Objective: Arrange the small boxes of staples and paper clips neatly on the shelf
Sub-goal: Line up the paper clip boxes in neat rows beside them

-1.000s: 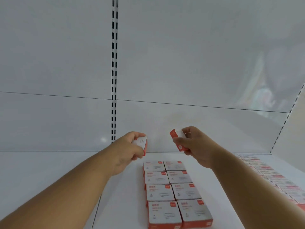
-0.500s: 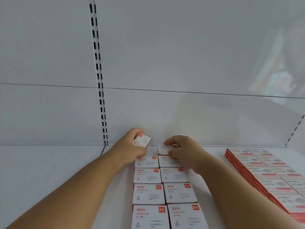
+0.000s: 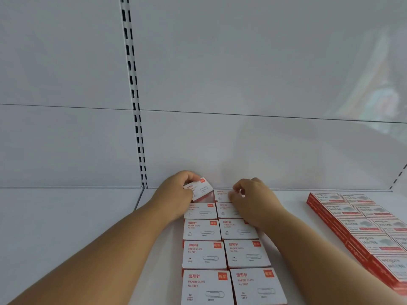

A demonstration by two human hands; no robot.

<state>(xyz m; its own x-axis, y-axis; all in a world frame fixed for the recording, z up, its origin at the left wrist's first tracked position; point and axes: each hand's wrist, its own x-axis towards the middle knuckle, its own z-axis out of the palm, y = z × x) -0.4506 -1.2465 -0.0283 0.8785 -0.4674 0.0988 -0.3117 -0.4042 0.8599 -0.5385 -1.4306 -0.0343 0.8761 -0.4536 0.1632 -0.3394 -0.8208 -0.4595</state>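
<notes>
Two columns of white-and-red paper clip boxes (image 3: 203, 254) run back along the white shelf (image 3: 66, 216). At the far end of the left column my left hand (image 3: 174, 194) grips one paper clip box (image 3: 201, 191), tilted, its lower edge close to the shelf. At the far end of the right column my right hand (image 3: 253, 201) has its curled fingers on another paper clip box (image 3: 221, 194) that lies flat on the shelf near the back wall.
A block of red-and-white staple boxes (image 3: 361, 225) lies in rows on the right of the shelf. The white back panel (image 3: 242, 139) stands right behind the hands, with a slotted upright (image 3: 136, 106). Bare shelf lies to the left.
Both hands came down from mid-air to the back of the two columns. The right box now lies flat on the shelf; the left box has dropped lower and stays tilted.
</notes>
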